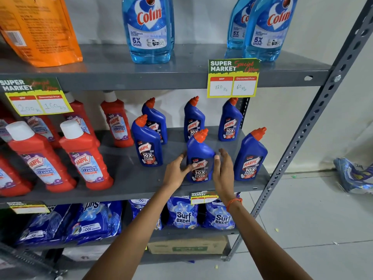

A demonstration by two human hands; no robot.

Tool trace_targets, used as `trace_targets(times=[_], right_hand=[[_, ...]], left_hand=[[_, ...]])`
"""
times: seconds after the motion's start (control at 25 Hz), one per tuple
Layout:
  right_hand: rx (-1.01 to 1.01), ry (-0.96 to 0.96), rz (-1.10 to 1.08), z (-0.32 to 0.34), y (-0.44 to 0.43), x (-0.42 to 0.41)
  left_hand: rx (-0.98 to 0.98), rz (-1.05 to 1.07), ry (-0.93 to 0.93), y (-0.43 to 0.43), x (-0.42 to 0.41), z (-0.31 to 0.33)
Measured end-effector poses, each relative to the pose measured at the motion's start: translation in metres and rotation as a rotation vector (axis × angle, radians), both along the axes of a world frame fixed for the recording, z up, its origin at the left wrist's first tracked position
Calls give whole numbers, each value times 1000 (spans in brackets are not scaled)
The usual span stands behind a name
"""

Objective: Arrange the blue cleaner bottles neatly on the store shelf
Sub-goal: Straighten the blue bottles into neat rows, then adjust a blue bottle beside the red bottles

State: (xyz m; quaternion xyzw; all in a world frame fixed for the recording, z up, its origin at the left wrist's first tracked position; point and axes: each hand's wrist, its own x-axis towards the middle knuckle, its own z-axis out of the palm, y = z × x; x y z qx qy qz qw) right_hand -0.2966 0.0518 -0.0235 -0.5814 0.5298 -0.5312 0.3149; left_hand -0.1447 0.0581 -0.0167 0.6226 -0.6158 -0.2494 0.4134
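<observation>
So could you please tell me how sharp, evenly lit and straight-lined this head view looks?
Head view: light is even and soft; the grey shelf shows faint sheen; wide-angle bending curves the shelf upright and leans the red Harpic bottles; both hands are slightly motion-blurred beside the sharp blue Harpic bottle.

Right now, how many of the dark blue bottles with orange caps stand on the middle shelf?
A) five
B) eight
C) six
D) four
C: three stand in the back row and three in front, counting the middle front bottle between the left hand and right hand.
</observation>
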Motion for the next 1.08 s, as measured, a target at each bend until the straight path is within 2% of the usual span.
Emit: trace_targets(times=[0.08, 0.2, 0.32, 0.4, 0.52, 0.64, 0.76, 0.88, 0.96, 1.08], right_hand=[[-173, -114, -137, 25, 7, 19], [-390, -216, -117, 65, 11, 53], [-453, -199, -21, 79, 10, 89], [-443, -154, 63, 75, 5, 111], [-358, -64, 185, 53, -9, 139], [-142, 76, 263, 25, -29, 159], [74, 228, 370, 6, -49, 167], [216, 209, 409, 0, -62, 170], [221, 214, 398, -3, -64, 169], [114, 260, 376, -12, -54, 163]], left_hand=[[-144, 56, -30, 3, 3, 15], [-345, 134, 44, 5, 14, 42], [-471, 242, 82, 4, 38, 57], [-484, 284, 125, 1, 59, 55], [-407, 300, 245, -5, 91, 36], [-165, 294, 232, -18, 121, 9], [-41, 202, 438, -29, 134, -4], [-1, 180, 555, -38, 143, -9], [16, 153, 574, -37, 146, -12], [13, 164, 584, -28, 146, -20]])
